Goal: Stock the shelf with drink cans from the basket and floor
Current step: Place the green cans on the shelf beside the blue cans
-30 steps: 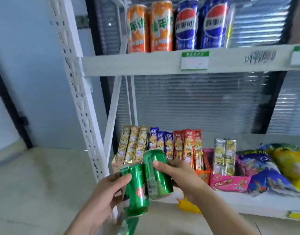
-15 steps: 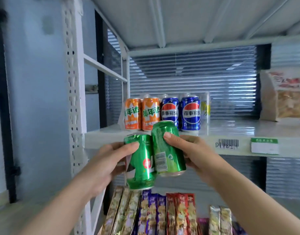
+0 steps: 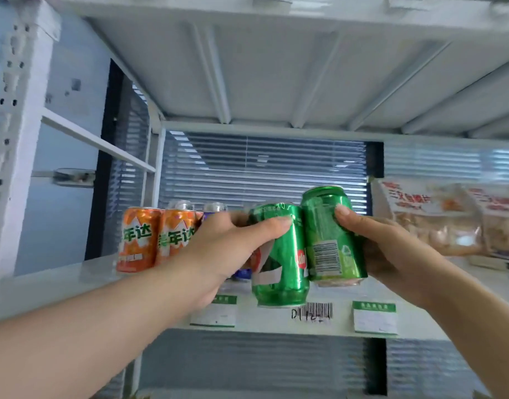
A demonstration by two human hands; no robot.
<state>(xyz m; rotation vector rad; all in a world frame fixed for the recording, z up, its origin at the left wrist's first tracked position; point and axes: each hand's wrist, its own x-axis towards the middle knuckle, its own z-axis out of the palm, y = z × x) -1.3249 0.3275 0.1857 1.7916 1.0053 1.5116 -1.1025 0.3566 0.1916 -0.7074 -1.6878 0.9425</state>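
L hand (image 3: 227, 251) gripping green can (image 3: 282, 260), R hand (image 3: 400, 254) gripping 2nd green can (image 3: 331, 240), fingers (image 3: 276, 224) curling tight round each, cans touching, hovering over shelf (image 3: 420, 318) front, orange cans (image 3: 158, 237) at left

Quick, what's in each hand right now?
Left hand: holds the lower green can.
Right hand: holds the higher green can.

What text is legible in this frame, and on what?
"年达": left orange can
"美年达", partly covered: right orange can
"D1", rest unclear: shelf edge
Too blurred: left green can, right green can, price tags, snack bag
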